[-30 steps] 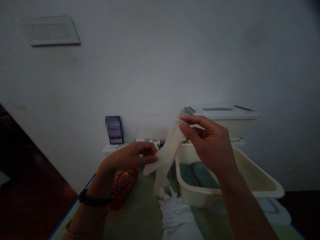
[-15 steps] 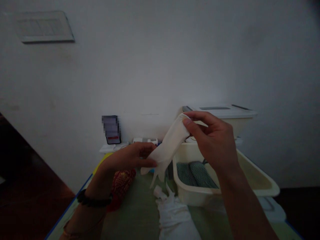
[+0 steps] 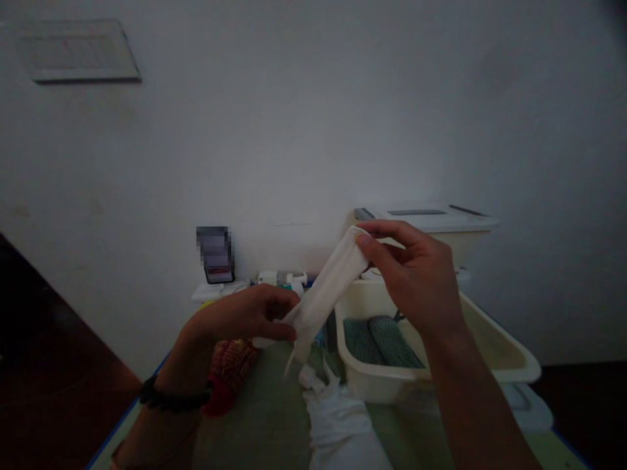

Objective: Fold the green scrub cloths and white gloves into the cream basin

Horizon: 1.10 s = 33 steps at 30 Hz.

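A thin white glove (image 3: 329, 287) is stretched slantwise between my two hands above the table. My right hand (image 3: 416, 274) pinches its cuff at the upper end between thumb and fingers. Lower down, my left hand (image 3: 255, 313) closes thumb and fingers on the glove's finger end; part of that end hangs below the grip. Under the glove, more crumpled white gloves (image 3: 340, 424) lie on the green tabletop (image 3: 264, 418). Beneath my left wrist rests a red patterned thing (image 3: 232, 365), partly hidden by the arm.
At right stands a cream plastic tub (image 3: 392, 385) with folded green cloths (image 3: 382, 343) in it. Behind it sits a lidded white box (image 3: 431, 219). A phone (image 3: 218, 258) leans near the wall at back left, beside a white bottle (image 3: 281, 279).
My left hand has shifted slightly left and down along the glove, which is now pulled straighter and narrower, its fingers bunched. My right hand keeps its pinch on the cuff.
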### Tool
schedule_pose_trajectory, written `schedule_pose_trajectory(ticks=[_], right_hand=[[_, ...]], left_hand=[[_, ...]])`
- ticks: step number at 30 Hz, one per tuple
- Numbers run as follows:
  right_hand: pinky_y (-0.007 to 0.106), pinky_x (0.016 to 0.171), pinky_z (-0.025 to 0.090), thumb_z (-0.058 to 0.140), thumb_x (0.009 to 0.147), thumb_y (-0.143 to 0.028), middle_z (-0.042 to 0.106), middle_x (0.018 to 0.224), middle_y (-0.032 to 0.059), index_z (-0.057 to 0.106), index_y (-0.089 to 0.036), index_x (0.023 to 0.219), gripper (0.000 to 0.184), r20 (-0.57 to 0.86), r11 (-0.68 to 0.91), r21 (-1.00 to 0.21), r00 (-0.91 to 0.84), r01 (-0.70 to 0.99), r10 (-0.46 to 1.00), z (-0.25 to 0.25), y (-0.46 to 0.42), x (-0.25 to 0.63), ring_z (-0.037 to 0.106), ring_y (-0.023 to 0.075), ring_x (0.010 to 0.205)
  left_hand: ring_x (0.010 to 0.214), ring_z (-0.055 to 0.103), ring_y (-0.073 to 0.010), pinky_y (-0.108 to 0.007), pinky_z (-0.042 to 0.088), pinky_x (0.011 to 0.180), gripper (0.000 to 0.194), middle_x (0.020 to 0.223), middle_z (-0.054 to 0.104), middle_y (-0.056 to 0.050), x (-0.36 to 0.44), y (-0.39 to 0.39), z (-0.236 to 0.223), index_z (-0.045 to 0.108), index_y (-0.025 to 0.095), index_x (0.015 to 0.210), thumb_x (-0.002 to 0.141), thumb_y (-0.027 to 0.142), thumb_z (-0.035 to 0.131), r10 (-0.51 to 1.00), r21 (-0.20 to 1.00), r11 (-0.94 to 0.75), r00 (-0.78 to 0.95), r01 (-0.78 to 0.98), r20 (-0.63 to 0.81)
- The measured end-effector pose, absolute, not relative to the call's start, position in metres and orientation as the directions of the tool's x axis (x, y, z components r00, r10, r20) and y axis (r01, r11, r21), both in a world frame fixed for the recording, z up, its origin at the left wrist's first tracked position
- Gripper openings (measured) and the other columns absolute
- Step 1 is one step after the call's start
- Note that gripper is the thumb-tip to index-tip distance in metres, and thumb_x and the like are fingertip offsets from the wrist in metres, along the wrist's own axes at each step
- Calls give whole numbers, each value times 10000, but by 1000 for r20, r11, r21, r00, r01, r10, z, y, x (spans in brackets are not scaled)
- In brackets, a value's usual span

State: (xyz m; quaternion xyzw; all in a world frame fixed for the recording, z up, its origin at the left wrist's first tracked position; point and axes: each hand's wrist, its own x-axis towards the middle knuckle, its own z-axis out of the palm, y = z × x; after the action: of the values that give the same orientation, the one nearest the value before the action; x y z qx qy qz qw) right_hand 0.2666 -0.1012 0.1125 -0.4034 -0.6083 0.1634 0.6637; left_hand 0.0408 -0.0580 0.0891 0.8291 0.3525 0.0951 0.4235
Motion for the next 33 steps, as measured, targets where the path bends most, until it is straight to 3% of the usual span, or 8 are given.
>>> schedule_pose_trajectory(ticks=[6, 13, 20, 29, 33], right_hand=[[218, 502, 555, 670, 812, -279, 707, 759, 0, 717, -185, 911, 144, 662, 605, -745, 197, 280, 723, 115, -103, 267, 636, 102, 550], [231, 510, 583, 684, 799, -293, 717, 753, -4, 722, -203, 888, 132, 694, 642, -720, 239, 264, 680, 113, -103, 268, 657, 113, 559], [224, 514, 576, 684, 803, -290, 715, 754, -4, 724, -200, 898, 137, 689, 642, -724, 222, 252, 690, 112, -102, 267, 654, 109, 563], [228, 535, 580, 683, 804, -255, 704, 774, -7, 716, -201, 896, 111, 693, 660, -720, 256, 215, 674, 111, -102, 263, 651, 106, 584], [206, 524, 568, 686, 809, -260, 696, 780, -13, 720, -212, 902, 110, 708, 682, -704, 269, 198, 653, 109, -100, 263, 646, 94, 585]], left_hand=[[696, 583, -156, -227, 426, 600, 266, 779, 664, 3, 36, -56, 90, 653, 144, 901, 756, 365, 687, 707, 774, -342, 689, 533, -162], [769, 601, -155, -238, 457, 706, 219, 800, 674, -3, 25, -45, 84, 682, 162, 842, 801, 376, 653, 725, 768, -407, 686, 495, -58], [836, 637, -180, -242, 459, 738, 187, 887, 714, -6, 30, -54, 91, 681, 164, 906, 749, 264, 697, 691, 734, -406, 709, 544, -143], [825, 663, -173, -226, 456, 709, 211, 849, 746, 36, 36, -57, 92, 671, 184, 856, 680, 80, 618, 710, 778, -235, 650, 582, -272], [861, 674, -204, -257, 477, 731, 247, 913, 755, 3, 35, -56, 90, 667, 177, 890, 655, 102, 659, 717, 760, -217, 628, 613, -301]])
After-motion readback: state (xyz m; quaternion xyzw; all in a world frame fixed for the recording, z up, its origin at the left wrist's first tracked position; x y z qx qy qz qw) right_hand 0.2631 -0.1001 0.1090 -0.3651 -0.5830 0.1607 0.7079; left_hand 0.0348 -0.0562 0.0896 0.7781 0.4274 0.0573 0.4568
